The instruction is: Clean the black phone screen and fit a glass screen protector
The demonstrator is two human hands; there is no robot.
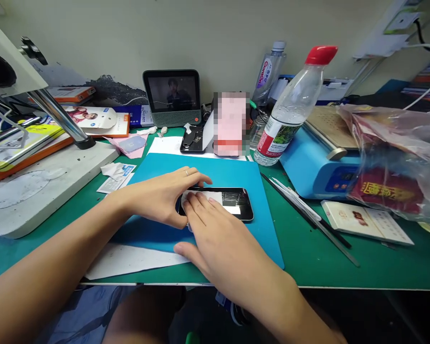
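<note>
The phone (247,207) lies flat, screen up, on the blue mat (261,239) in the middle of the bench (308,263). The right hand (220,231) lays its fingers flat and close together over something white, perhaps a tissue (185,196), on the glass, its thumb apart. The left hand (157,193) curves around the phone's left end, thumb on the near side and fingers spread toward the far side; whether they pinch the edges I cannot tell. Light, even pressure from flat fingers would likely suit the glass best, the left hand bracing the phone against sliding. Right of the mat, thin tools (310,215) lie clear of the right wrist; the bottle (286,117) stands far right, near enough to deserve care.
</note>
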